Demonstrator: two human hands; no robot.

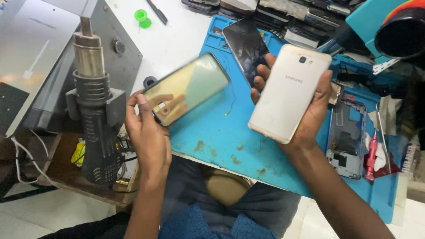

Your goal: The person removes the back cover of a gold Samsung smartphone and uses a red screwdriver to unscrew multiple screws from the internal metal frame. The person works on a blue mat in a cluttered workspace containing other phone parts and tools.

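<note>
My right hand [310, 110] grips a white and gold phone [287, 90], back side up, above a blue work mat [221, 141]. My left hand [148, 132] holds a thin glass screen panel [188, 88] by its lower corner; the panel is tilted and blurred, and fingers show through it. Behind the white phone a dark screen panel [245, 46] lies on the mat, with my right fingertips just in front of it.
A grey hot air gun [95, 119] stands in a holder at the left, beside a grey metal box [48, 57]. An opened phone frame [347, 137] and a pink screwdriver [371, 152] lie at the mat's right. Several phones are stacked at the back [283, 15]. A green cap [141, 17] sits on the white table.
</note>
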